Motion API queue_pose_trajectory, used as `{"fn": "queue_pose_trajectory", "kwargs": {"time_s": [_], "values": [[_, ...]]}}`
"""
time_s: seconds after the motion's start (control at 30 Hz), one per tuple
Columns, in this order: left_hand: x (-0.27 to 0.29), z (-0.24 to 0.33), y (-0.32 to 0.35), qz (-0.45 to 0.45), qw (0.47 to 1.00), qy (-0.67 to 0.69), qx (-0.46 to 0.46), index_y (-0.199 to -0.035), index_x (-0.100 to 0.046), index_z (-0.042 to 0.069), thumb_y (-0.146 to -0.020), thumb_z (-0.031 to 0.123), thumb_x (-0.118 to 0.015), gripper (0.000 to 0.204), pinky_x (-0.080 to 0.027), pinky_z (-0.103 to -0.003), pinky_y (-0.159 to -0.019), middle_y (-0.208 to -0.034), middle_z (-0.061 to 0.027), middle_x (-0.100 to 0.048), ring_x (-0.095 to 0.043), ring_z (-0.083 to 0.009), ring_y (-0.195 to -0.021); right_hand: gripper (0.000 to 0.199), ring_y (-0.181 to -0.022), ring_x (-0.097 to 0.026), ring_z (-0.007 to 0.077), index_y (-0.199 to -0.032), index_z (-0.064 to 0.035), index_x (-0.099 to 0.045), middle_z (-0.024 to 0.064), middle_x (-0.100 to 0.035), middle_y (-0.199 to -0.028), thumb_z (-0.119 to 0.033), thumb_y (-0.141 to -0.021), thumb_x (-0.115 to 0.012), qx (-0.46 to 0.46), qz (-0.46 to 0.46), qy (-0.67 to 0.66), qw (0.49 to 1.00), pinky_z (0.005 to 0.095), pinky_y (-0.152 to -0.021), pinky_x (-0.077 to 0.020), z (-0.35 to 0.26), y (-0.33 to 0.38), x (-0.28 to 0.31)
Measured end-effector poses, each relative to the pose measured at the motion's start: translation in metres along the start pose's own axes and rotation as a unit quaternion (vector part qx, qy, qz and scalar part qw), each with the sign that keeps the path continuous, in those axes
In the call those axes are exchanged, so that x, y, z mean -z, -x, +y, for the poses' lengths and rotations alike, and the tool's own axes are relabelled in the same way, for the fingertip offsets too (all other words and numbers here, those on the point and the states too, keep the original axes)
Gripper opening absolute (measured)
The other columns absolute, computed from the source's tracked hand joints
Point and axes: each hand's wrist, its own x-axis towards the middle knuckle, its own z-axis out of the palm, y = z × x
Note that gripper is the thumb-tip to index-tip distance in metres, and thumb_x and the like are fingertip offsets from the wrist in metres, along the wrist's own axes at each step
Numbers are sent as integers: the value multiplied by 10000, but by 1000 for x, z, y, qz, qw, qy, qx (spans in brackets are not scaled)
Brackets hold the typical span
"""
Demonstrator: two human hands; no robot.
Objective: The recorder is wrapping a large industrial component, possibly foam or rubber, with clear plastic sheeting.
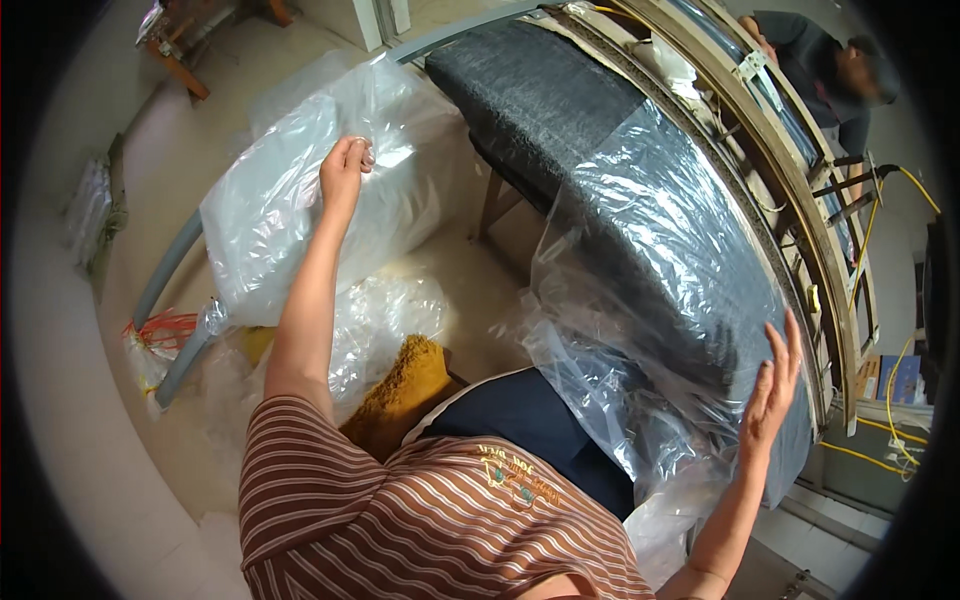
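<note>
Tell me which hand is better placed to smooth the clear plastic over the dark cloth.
Probably your right hand: it is open, near the clear plastic lying over the dark cloth. Your left hand is farther away, apparently gripping the loose plastic at left.

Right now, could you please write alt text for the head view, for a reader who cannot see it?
A person's left hand pinches clear plastic sheeting, while the right hand is held open near a dark surface partly covered with clear film. The person wears a brown striped shirt, and another person is beyond the curved frame at upper right.
</note>
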Motion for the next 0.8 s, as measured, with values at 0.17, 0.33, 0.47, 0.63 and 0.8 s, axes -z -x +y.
{"fn": "queue_pose_trajectory", "kwargs": {"time_s": [0.17,0.33,0.47,0.63,0.8], "values": [[-9,101,64,-94,994,12,-50,-894,-608,27,-932,167,-498,181,-440,-208,-605,-732,-15,-586,-546,-68,-661,308,-1219,-442,302,-1103,-19,-605,161,-455,-1316,-186,-907,-436,64,-110,-233,964,389,-1011,-341,-79,-15,-38],[-39,199,139,-266,945,-15,-190,-849,-636,98,-858,181,-600,91,-418,-283,-690,-747,24,-600,-561,-114,-664,430,-1145,-501,272,-1233,-9,-498,155,-495,-1264,-108,-823,-582,23,-231,-562,794,353,-953,-394,-148,-17,-80],[-61,256,172,-337,834,-64,-431,-833,-669,154,-730,248,-683,140,-369,-309,-689,-881,54,-608,-549,-108,-811,487,-922,-610,283,-1279,-21,-438,177,-596,-1063,-98,-820,-583,76,-255,-518,813,327,-778,-469,-164,-2,-81],[-79,283,155,-559,781,14,-278,-951,-648,84,-702,375,-731,392,-421,-334,-704,-910,-30,-649,-610,-180,-737,160,-651,-610,217,-875,17,-633,144,-645,-784,-102,-793,-563,53,-292,-462,836,323,-582,-472,-107,49,12],[-100,294,132,-727,668,17,-158,-772,-639,41,-763,153,-696,126,-412,-268,-566,-675,-34,-614,-559,-128,-614,491,-871,-574,153,-1356,-24,-369,53,-581,-1054,-279,-940,-429,-404,536,-352,652,293,-683,-487,-23,222,129]]}}
